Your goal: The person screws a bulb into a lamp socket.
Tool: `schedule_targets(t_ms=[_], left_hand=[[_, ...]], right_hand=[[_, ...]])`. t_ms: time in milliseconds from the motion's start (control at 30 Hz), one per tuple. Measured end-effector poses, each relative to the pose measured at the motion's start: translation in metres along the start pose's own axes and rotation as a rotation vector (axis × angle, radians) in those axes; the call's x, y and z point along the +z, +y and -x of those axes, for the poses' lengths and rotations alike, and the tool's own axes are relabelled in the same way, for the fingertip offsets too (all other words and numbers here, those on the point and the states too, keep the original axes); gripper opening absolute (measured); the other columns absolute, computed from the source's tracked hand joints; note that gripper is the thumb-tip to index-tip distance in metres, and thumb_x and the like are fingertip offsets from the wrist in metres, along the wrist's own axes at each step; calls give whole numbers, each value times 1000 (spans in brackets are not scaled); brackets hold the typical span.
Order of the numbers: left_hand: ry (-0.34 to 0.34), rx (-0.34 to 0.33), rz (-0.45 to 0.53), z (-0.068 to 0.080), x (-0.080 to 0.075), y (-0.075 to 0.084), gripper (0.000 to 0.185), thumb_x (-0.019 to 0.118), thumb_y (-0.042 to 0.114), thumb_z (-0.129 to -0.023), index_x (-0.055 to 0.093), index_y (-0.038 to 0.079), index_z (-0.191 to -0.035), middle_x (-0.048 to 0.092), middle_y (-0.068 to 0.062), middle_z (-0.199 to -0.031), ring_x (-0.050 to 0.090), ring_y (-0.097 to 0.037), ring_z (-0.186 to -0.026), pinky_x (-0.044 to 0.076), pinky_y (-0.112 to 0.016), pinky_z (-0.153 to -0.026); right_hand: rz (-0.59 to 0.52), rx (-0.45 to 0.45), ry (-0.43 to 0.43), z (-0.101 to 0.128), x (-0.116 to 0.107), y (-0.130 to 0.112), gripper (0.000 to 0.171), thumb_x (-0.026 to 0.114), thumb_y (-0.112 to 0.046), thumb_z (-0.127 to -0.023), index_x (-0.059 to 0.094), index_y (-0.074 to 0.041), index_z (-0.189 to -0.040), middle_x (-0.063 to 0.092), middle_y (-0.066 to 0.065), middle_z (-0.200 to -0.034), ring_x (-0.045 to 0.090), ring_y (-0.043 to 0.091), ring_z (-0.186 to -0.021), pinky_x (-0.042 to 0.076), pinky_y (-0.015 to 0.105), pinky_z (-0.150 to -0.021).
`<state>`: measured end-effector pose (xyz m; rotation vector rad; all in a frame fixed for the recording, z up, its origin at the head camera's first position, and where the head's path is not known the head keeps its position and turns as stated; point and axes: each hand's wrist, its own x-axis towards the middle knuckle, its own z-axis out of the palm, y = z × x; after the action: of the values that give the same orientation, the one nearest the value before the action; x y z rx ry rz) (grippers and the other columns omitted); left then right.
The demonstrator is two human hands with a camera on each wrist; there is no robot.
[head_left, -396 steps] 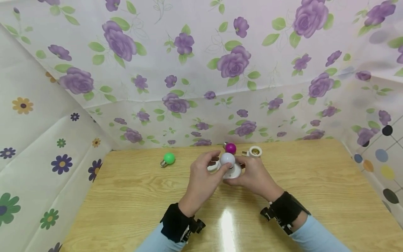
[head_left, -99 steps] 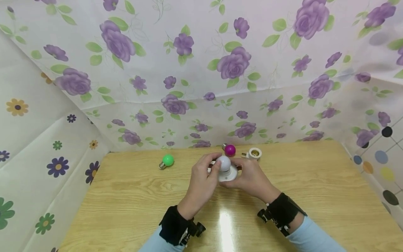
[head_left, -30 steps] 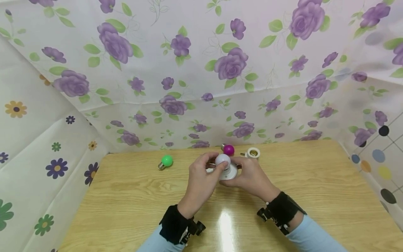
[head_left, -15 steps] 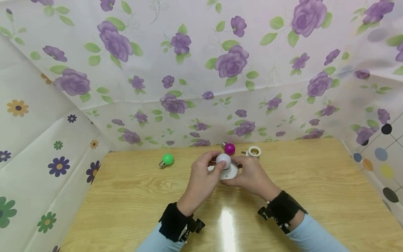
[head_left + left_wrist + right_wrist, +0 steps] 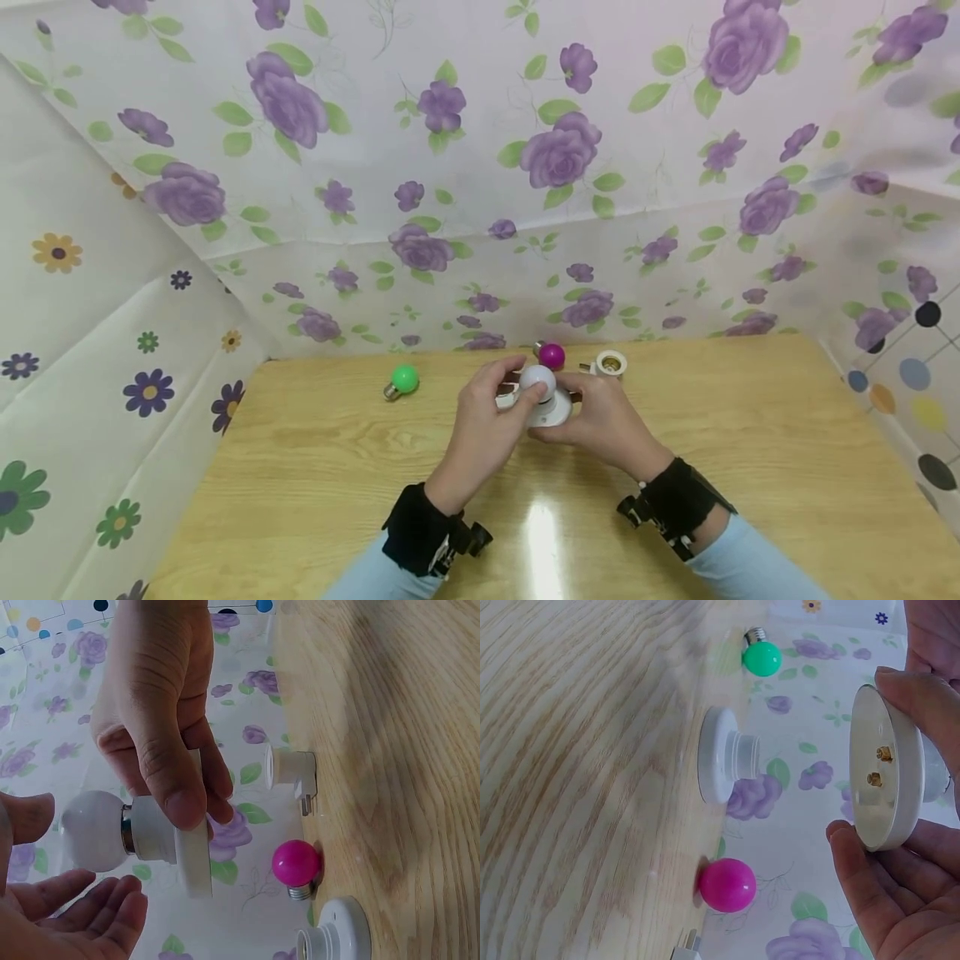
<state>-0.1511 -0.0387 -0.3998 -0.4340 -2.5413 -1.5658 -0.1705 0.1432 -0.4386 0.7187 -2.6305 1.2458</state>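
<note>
In the head view, my right hand (image 5: 611, 423) grips a white round lamp holder (image 5: 553, 412) by its base, raised above the table. The right wrist view shows the holder's hollow underside (image 5: 874, 802) with two brass screws. A white light bulb (image 5: 537, 382) sits in the socket, a band of its metal cap showing in the left wrist view. My left hand (image 5: 483, 421) is around the bulb, thumb on one side and loosely bent fingers on the other. In the left wrist view, gaps show between the bulb (image 5: 94, 831) and the left thumb (image 5: 30, 817) and fingers.
A second white lamp holder (image 5: 718, 754) stands on the wooden table (image 5: 322, 500), partly behind my left hand. Toward the back lie a magenta bulb (image 5: 552, 357), a green bulb (image 5: 405, 379) and a white plug-in socket (image 5: 611, 364). Flowered cloth (image 5: 480, 208) hangs behind.
My left thumb has shifted from the bulb's left side 3.3 s ago to its front. The right hand keeps its grip on the holder, and the bulb stays in the socket.
</note>
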Motion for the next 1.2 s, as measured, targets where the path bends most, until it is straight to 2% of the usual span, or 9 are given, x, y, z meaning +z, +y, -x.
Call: schedule_targets(t_ms=[100, 300, 567, 767, 967, 1200], left_hand=[[33, -15, -8, 0, 3, 0, 48, 64, 51, -83, 59, 21, -120, 60, 5, -112, 58, -10, -97, 53, -29, -80], [45, -7, -1, 0, 5, 0, 42, 67, 49, -81, 63, 22, -113, 62, 8, -105, 59, -9, -92, 54, -28, -74], [33, 4, 3, -1, 6, -1, 40, 68, 44, -83, 62, 20, -114, 62, 6, -106, 60, -10, -92, 55, -36, -78], [10, 23, 2, -2, 6, -1, 38, 68, 39, -84, 61, 18, -115, 62, 4, -107, 61, -10, -93, 55, -33, -79], [-37, 40, 2, -3, 4, 0, 35, 67, 34, -86, 61, 19, -117, 62, 4, -110, 60, -11, -94, 54, -29, -79], [-152, 41, -24, -7, -3, 1, 36, 64, 31, -88, 58, 17, -121, 60, 5, -115, 59, -12, -100, 52, -26, -82]], right_hand=[[6, 13, 14, 1, 1, 0, 55, 83, -42, -65, 63, -29, -114, 66, -14, -109, 62, 0, -95, 55, 19, -76], [4, 17, 29, 1, 1, -1, 54, 85, -40, -62, 64, -32, -111, 66, -16, -107, 61, -1, -96, 54, 19, -77], [-4, 1, 26, 0, 1, 0, 53, 86, -38, -62, 64, -30, -111, 66, -15, -107, 62, 0, -96, 55, 19, -76], [20, 3, 30, 0, 0, 0, 56, 86, -41, -61, 65, -30, -111, 66, -16, -107, 61, -2, -96, 54, 16, -77], [19, -3, 28, 1, 0, 1, 58, 85, -42, -61, 65, -27, -113, 67, -14, -108, 62, -2, -96, 53, 15, -77], [-8, -7, 1, 0, 1, 3, 59, 84, -43, -62, 64, -27, -116, 68, -13, -107, 63, -1, -96, 54, 19, -79]])
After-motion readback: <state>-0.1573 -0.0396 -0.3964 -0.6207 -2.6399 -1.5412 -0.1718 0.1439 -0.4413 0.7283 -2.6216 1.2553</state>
